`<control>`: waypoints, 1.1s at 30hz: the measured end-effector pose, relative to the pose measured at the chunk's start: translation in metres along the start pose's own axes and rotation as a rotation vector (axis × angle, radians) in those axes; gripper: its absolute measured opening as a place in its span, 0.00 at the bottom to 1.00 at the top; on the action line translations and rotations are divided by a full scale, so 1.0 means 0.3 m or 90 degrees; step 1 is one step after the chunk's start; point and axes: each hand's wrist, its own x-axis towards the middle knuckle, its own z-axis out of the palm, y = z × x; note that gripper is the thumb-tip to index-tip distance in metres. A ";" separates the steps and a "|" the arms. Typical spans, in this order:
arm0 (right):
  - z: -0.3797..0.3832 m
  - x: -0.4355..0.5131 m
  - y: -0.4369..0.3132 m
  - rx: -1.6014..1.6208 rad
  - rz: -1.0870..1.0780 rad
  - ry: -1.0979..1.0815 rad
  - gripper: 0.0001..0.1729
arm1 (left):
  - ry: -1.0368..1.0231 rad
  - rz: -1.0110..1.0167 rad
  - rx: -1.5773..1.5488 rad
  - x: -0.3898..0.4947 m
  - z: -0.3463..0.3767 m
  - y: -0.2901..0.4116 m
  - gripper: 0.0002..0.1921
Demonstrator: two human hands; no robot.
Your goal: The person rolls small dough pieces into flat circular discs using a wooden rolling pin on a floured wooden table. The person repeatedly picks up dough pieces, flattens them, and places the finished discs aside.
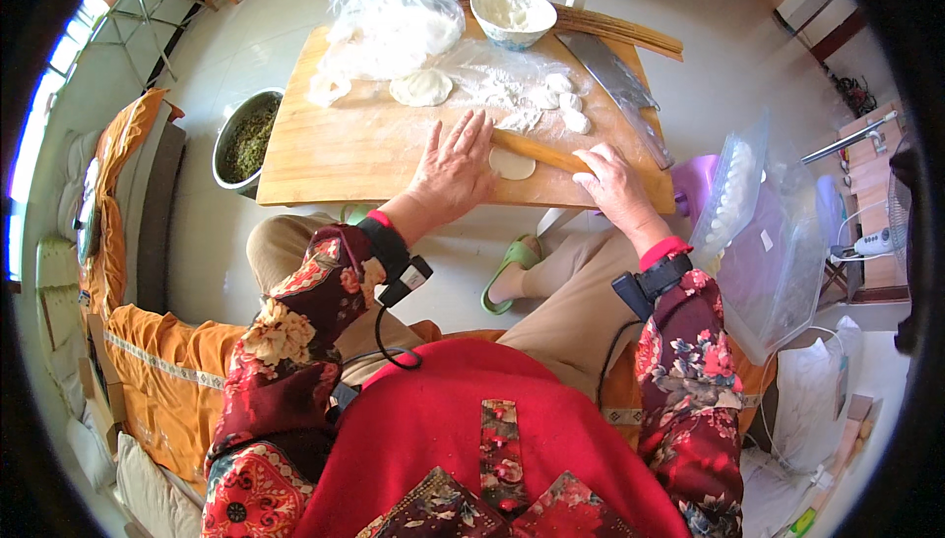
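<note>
My left hand (456,163) lies palm down over the wooden board (332,161), fingers straight and apart. One end of a wooden rolling pin (537,150) meets its inner edge; whether the pin runs on beneath the fingers is hidden. At the pin's other end, my right hand (614,182) is closed around it. A small round dough sheet (512,166) sits flat between the hands, partly under the pin. Beyond them are a larger dough round (421,87), several dough lumps (570,102) and a patch of loose flour (502,87).
A flour bowl (512,14), a plastic bag (399,14) and a bundle of sticks (620,30) line the far edge. A cleaver (609,69) lies at the right. Left of the board stands a pot of chopped greens (252,143); clear plastic containers (768,243) stand right.
</note>
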 end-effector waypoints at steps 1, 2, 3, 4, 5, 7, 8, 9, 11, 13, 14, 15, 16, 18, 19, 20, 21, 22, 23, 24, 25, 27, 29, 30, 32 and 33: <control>0.008 0.016 0.001 -0.010 -0.004 0.004 0.19 | -0.036 -0.054 -0.007 0.025 0.006 0.001 0.35; 0.016 0.028 0.001 -0.020 -0.011 0.015 0.19 | -0.035 -0.086 -0.019 0.053 0.010 0.000 0.35; 0.021 0.035 -0.001 -0.032 -0.017 0.031 0.19 | -0.021 -0.104 -0.034 0.072 0.010 -0.001 0.34; 0.024 0.036 -0.003 -0.019 -0.012 0.028 0.19 | -0.071 -0.129 -0.005 0.091 0.010 -0.003 0.35; 0.025 0.030 -0.007 -0.008 -0.005 0.028 0.20 | -0.054 -0.104 -0.026 0.093 0.006 -0.003 0.34; 0.021 0.003 -0.017 0.004 -0.004 0.024 0.21 | -0.037 -0.052 -0.045 0.069 -0.004 -0.001 0.34; 0.015 -0.014 -0.022 0.004 -0.010 0.020 0.22 | -0.005 -0.017 -0.065 0.043 -0.007 0.006 0.35; 0.010 -0.028 -0.026 0.004 -0.024 0.024 0.23 | -0.055 -0.031 -0.048 0.018 -0.008 0.011 0.35; -0.001 -0.047 -0.031 -0.014 -0.034 -0.014 0.25 | -0.008 0.025 -0.007 -0.035 -0.010 0.023 0.36; -0.001 -0.032 -0.025 -0.030 -0.055 -0.012 0.25 | -0.033 -0.001 -0.037 -0.053 -0.008 0.026 0.37; 0.003 -0.012 -0.020 -0.033 -0.064 0.000 0.26 | -0.042 -0.012 -0.035 -0.037 -0.006 0.022 0.37; 0.009 0.004 -0.015 -0.035 -0.076 0.010 0.26 | -0.082 -0.035 -0.022 -0.026 -0.008 0.020 0.37; 0.019 0.036 -0.005 -0.030 -0.070 0.017 0.25 | -0.083 -0.082 -0.023 0.018 -0.005 0.007 0.36; 0.028 0.080 0.015 -0.056 -0.047 0.031 0.26 | -0.025 -0.107 -0.006 0.086 -0.012 -0.007 0.35; 0.027 0.088 0.022 -0.068 -0.036 0.035 0.26 | -0.046 -0.133 -0.001 0.106 -0.020 -0.006 0.35; 0.016 0.082 0.028 -0.057 -0.020 0.014 0.26 | -0.028 -0.110 0.009 0.100 -0.033 0.002 0.35; 0.005 0.071 0.033 -0.035 -0.027 0.017 0.26 | -0.034 -0.101 -0.004 0.082 -0.045 0.014 0.35; -0.015 0.042 0.033 -0.018 -0.014 0.000 0.26 | -0.083 -0.114 -0.017 0.046 -0.062 0.030 0.35; -0.029 0.012 0.028 -0.012 0.035 -0.045 0.26 | -0.124 -0.091 -0.013 -0.003 -0.075 0.046 0.35; -0.048 -0.018 0.024 -0.010 0.036 -0.077 0.25 | -0.103 -0.046 -0.026 -0.059 -0.088 0.064 0.36; -0.052 -0.033 0.018 -0.001 0.007 -0.065 0.25 | -0.171 -0.046 -0.003 -0.098 -0.091 0.070 0.36; -0.042 -0.036 0.003 0.000 -0.032 -0.058 0.24 | -0.110 -0.047 -0.028 -0.130 -0.080 0.055 0.36; 0.003 0.014 -0.005 0.009 -0.042 -0.021 0.21 | -0.048 -0.063 -0.021 -0.079 -0.047 0.001 0.36; 0.032 0.056 -0.005 0.009 -0.049 0.009 0.21 | -0.042 -0.112 -0.040 -0.027 -0.026 -0.031 0.36; 0.062 0.108 0.000 0.015 -0.060 0.059 0.20 | -0.081 -0.175 -0.021 0.069 0.003 -0.081 0.36; 0.063 0.112 0.003 0.006 -0.038 0.041 0.20 | -0.073 -0.195 -0.021 0.086 0.003 -0.085 0.36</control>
